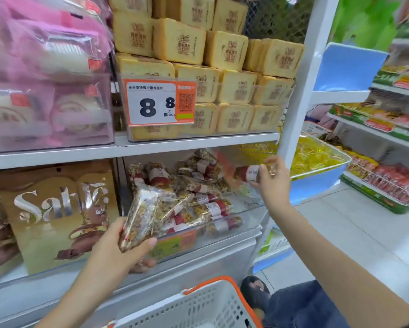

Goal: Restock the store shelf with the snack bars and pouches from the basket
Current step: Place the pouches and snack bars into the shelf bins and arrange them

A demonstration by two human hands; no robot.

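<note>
My left hand (118,247) grips a clear-wrapped nut-and-seed snack bar (139,216) in front of the lower shelf. My right hand (273,178) pinches another wrapped bar with a red middle and white label (248,173) at the right end of a clear shelf bin (246,209). Inside that bin lies a heap of several like bars (198,192). The white basket with an orange rim (198,306) sits low in front of me; its contents are out of view.
Above the bin is a shelf of stacked yellow toast packs (222,67) with an orange price tag (159,102). Gold "Sable" boxes (56,214) stand to the left, pink packs (45,79) above them. A white upright post (300,91) and a blue tray (321,171) stand at right.
</note>
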